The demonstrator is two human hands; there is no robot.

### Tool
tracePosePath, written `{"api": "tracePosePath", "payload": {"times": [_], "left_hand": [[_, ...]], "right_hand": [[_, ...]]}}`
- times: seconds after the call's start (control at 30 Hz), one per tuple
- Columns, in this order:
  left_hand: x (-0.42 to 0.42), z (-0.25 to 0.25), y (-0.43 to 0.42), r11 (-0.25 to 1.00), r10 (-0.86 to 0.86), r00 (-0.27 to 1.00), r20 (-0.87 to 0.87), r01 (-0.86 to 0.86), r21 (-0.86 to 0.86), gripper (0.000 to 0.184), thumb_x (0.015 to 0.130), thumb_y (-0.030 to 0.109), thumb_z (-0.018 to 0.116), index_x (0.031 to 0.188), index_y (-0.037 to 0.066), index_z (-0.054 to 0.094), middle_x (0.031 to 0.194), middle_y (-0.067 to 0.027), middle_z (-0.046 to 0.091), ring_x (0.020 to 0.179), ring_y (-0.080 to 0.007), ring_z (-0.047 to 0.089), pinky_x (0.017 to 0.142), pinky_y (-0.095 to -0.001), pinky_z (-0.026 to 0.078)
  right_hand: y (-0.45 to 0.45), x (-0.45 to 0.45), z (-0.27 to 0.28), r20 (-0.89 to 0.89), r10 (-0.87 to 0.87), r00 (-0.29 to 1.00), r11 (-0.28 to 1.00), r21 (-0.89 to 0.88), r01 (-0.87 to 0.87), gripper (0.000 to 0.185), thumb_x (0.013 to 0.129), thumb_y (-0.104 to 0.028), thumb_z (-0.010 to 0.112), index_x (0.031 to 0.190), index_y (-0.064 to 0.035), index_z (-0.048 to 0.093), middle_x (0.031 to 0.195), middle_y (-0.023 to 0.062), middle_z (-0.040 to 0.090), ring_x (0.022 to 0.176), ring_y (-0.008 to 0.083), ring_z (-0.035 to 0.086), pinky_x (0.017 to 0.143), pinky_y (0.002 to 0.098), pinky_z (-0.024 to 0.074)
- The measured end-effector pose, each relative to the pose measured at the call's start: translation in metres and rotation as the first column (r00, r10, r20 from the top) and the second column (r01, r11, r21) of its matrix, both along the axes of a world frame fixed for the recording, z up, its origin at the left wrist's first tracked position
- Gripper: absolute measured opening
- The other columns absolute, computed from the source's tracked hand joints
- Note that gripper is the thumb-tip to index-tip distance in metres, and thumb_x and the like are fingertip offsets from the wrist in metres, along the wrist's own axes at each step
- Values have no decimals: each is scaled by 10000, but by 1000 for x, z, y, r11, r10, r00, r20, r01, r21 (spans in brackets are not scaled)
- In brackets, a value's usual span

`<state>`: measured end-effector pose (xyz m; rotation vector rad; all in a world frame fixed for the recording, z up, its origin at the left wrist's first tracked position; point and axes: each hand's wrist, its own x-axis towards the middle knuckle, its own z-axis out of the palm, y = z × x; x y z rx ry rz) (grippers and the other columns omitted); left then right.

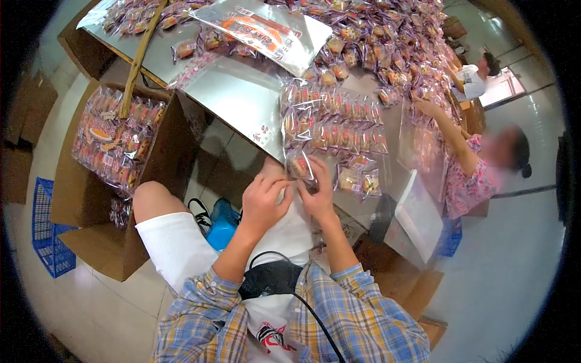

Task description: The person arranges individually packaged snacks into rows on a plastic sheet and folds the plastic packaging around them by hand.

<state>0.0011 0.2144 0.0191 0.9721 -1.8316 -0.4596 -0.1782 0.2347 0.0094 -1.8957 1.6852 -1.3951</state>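
Note:
A clear plastic bag lies at the table's near edge, with rows of small wrapped snack packets inside it. At its near left corner, one packet sits close to both hands. My left hand is closed, its thumb and fingers pinched beside that corner; what they pinch is too small to make out. My right hand has its fingers bent around the bag's near edge, beside the packet. Two more packets lie right of my right hand.
A heap of wrapped snacks covers the far table. A flat printed bag lies at its front. A cardboard box at left holds a filled bag; a wooden stick leans there. Two people work at right, near a white tub.

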Motion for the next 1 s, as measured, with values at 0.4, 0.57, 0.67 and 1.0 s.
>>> {"api": "tracePosePath", "payload": {"times": [0.4,0.57,0.67,1.0], "left_hand": [[-9,13,3,978,-34,990,-137,61,199,419,770,83,754,1181,75,678,1272,-139,618,1125,-373,631,923,-463,549],[-12,21,-2,963,-73,997,-1,71,259,505,786,58,773,1278,112,671,1371,-138,571,1196,-364,628,965,-462,556],[-17,3,-5,949,-54,998,-44,65,310,483,811,3,754,1276,109,673,1368,-139,577,1125,-344,667,917,-436,578],[-40,-11,-9,947,-60,978,-201,119,299,461,804,-30,744,1242,104,690,1338,-143,591,974,-320,697,790,-427,586]], "right_hand": [[0,11,-2,325,41,945,959,252,-129,686,832,3,731,1485,-38,523,1321,156,651,1227,282,653,1034,390,529],[18,-17,5,327,195,925,901,313,-301,704,863,74,609,1543,-31,462,1404,150,622,1332,236,591,1163,390,449],[31,-25,18,-255,29,967,987,159,13,561,838,18,682,1388,5,573,1348,174,643,1249,310,611,1071,446,480],[43,-98,15,-414,-373,830,885,109,452,602,823,-152,757,1380,-12,577,1435,259,516,1332,473,494,1136,517,415]]}}
